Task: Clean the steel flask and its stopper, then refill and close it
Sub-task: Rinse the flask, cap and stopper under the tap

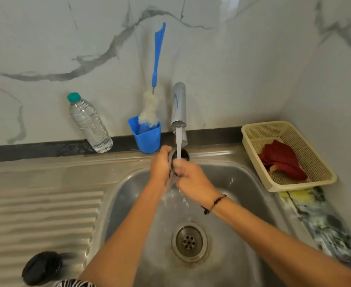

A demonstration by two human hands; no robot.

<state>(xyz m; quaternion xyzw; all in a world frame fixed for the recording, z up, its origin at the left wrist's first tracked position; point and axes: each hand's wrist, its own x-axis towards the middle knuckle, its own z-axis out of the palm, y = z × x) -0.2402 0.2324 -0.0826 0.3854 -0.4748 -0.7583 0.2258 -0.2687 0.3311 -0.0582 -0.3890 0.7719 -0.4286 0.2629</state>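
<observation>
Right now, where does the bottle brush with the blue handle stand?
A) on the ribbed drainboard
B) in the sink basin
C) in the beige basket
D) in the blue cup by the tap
D: the bottle brush stands bristles-down in the blue cup, left of the running tap.

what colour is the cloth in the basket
Dark red. The cloth lies in the cream basket, seen in the head view.

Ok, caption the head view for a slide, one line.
Both hands hold a small dark part under the running tap over the steel sink; brush in blue cup behind.
</observation>
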